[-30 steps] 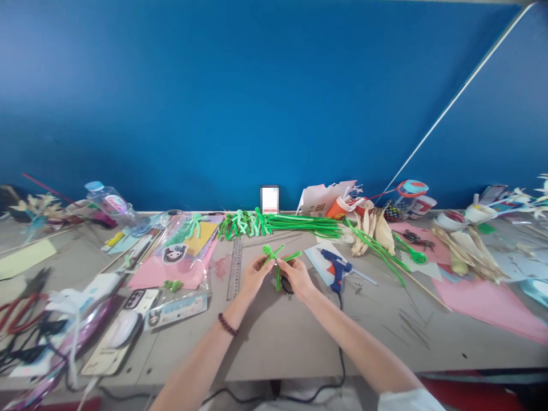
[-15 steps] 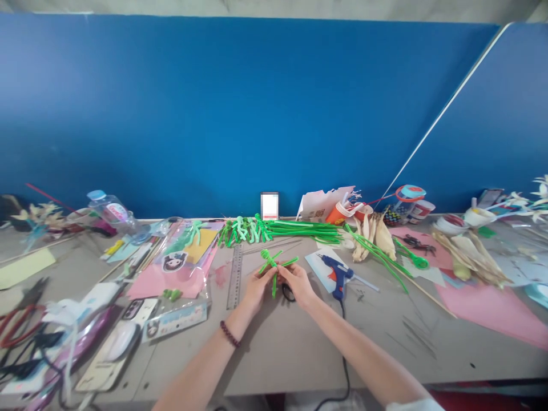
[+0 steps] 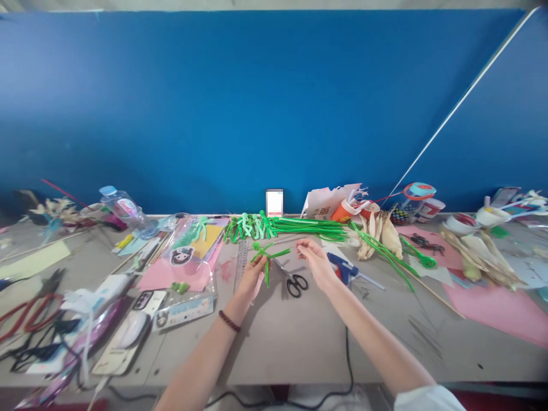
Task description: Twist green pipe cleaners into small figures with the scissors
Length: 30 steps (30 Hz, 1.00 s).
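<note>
My left hand (image 3: 252,278) is closed on a green pipe-cleaner figure (image 3: 268,264), whose fuzzy arms stick out to the right and downward above the table. Its small rounded top shows past my fingertips. To the right, my right hand (image 3: 314,261) hovers apart from the figure, fingers loosely bent and a little apart, with nothing visible in them. Between my hands lies a pair of black-handled scissors (image 3: 295,284), the blades pointing up and left toward the figure. The blue glue gun (image 3: 343,267) rests just beyond my right hand, which partly covers it.
Green pipe-cleaner stems (image 3: 310,226) lie along the back beside a phone-like white screen (image 3: 274,202). A metal ruler (image 3: 242,257) is left of centre. Dried husks (image 3: 377,237) and pink paper (image 3: 496,311) lie right; a plastic bag (image 3: 201,279), mouse (image 3: 133,330) and red-handled pliers (image 3: 32,314) left.
My right hand has let go of the green figure and moved up and to the right. My left hand keeps it, slightly left of before. The scissors now show more fully.
</note>
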Available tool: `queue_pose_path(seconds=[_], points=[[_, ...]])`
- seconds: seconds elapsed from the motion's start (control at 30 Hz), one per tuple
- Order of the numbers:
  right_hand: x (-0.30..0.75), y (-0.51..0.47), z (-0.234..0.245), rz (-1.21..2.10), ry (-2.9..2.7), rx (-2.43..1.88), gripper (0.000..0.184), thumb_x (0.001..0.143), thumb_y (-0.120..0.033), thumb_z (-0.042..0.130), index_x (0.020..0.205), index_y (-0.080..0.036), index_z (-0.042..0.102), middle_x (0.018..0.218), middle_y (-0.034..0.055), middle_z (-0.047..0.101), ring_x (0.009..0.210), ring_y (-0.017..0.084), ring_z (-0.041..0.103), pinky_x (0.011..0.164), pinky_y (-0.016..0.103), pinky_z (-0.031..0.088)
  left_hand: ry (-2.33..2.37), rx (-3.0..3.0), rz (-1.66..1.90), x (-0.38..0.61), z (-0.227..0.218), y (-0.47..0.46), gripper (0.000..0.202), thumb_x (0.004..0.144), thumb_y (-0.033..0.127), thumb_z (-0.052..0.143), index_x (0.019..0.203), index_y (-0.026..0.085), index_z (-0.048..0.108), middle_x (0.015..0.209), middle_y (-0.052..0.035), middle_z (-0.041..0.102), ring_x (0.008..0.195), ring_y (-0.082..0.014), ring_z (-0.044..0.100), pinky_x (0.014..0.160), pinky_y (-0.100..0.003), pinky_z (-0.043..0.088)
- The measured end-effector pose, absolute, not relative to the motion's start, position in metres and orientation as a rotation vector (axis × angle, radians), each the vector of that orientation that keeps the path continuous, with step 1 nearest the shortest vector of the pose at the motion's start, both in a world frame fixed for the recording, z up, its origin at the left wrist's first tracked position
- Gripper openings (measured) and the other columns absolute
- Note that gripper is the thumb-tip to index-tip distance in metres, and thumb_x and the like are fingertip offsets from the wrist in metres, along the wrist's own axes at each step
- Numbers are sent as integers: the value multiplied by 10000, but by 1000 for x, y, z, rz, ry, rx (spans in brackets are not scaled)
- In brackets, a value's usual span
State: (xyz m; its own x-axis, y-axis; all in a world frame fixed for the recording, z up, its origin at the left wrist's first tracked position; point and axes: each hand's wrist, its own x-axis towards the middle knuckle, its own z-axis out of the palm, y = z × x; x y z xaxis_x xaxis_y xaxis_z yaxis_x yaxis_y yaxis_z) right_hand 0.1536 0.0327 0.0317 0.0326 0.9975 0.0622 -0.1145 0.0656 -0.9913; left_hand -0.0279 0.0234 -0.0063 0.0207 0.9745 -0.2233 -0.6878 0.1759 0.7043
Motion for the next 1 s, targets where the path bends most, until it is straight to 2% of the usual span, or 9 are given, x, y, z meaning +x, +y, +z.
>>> queue_pose_path(seconds=[0.1,0.2,0.27,0.3,0.4,0.57,0.77,0.9,1.0], points=[[161,49,44,1275,-1457,-1091,211,760,-353,556,876,-193,630,867,33,653,785,155,598,719,282,477,750,504,1321,-30,-6,25,230,586,214,798,724,153,624,654,8,632,603,-97,595,562,-197,451],[167,83,43,900,-1774,-1304,181,785,-285,518,850,-177,648,845,41,679,779,162,617,729,274,469,754,517,1299,-28,-8,26,221,602,227,786,748,142,643,681,-17,655,616,-106,607,577,-202,465],[170,110,38,587,-2048,-1428,213,818,-216,461,890,-172,657,908,48,688,820,158,624,764,259,460,768,512,1295,-27,-9,27,231,589,228,792,747,138,648,694,-25,666,609,-104,609,578,-202,467],[171,123,36,546,-2100,-1441,218,818,-186,461,896,-165,663,936,56,690,855,163,622,787,257,451,776,504,1299,-26,-9,28,239,575,224,799,739,138,647,696,-22,668,608,-102,610,576,-199,466],[168,152,28,490,-2209,-1473,217,815,-150,486,915,-170,677,1011,68,682,949,184,603,854,260,420,798,501,1320,-25,-9,28,242,553,216,808,711,138,643,695,-12,664,597,-93,602,554,-189,449],[154,173,18,417,-2312,-1613,185,812,-169,540,931,-171,681,1065,103,657,969,208,593,824,268,425,787,598,1331,-26,-11,28,210,595,229,784,729,136,650,679,2,643,543,-69,551,507,-179,404],[145,174,19,308,-2338,-1678,138,798,-115,544,772,-146,676,943,97,658,913,194,584,750,246,404,826,578,1296,-27,-8,26,226,573,222,794,733,136,660,600,19,601,517,-71,528,523,-193,403],[149,172,26,201,-2307,-1701,194,886,-179,460,897,-149,652,868,79,647,857,179,571,723,250,375,803,591,1309,-25,-5,24,238,577,234,791,763,142,674,677,-3,630,612,-96,579,570,-195,428],[153,169,33,109,-2312,-1702,217,908,-219,424,974,-164,624,891,106,635,835,197,555,714,272,370,833,588,1294,-25,-7,23,283,574,235,792,822,140,694,733,-21,651,673,-109,602,618,-198,445]])
